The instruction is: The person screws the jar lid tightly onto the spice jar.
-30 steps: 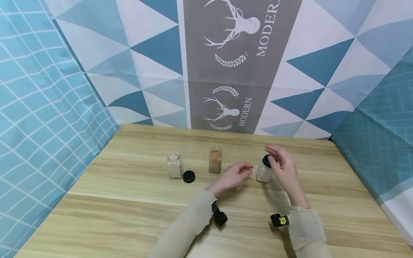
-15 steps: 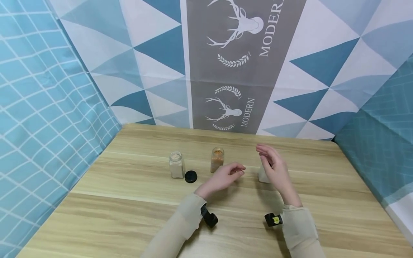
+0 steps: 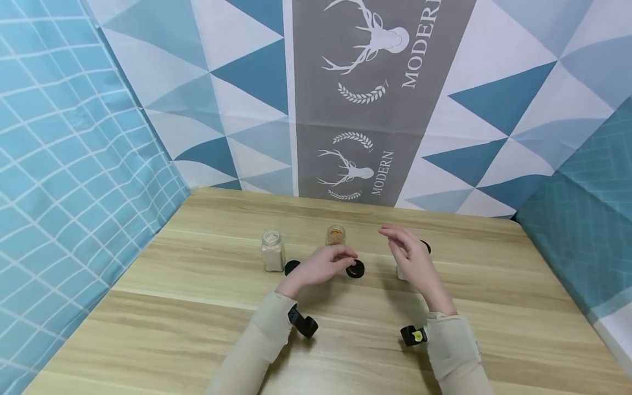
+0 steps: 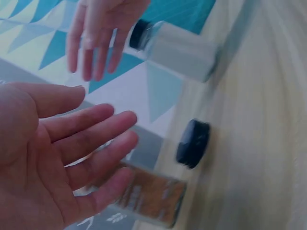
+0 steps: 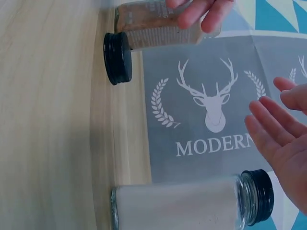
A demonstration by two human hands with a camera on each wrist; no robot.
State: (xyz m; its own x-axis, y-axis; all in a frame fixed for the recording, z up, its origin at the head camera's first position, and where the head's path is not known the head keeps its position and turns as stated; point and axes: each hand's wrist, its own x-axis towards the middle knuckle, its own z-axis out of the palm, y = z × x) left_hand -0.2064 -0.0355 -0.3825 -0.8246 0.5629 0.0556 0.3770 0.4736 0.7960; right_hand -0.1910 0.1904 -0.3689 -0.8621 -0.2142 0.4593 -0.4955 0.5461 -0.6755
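Note:
My left hand (image 3: 318, 267) hovers over the table with relaxed fingers, near an uncapped glass jar of orange-brown spice (image 3: 336, 236), which it partly covers in the head view. Just beyond its fingertips lies a black lid (image 3: 355, 269). Nothing is in my right hand (image 3: 413, 264), whose fingers are loosely extended beside a glass jar of white powder (image 5: 177, 206). That jar stands upright with its black cap (image 5: 261, 196) on; in the head view my hand hides most of it.
Further left stands an uncapped jar of pale powder (image 3: 272, 252), with a second black lid (image 3: 292, 267) at its base, partly behind my left hand. The wooden table (image 3: 197, 329) meets a patterned cloth backdrop (image 3: 257, 109) at the back.
My left hand has moved left, uncovering the lid near the spice jar and covering part of that jar. The right hand has drawn left from the capped jar's top.

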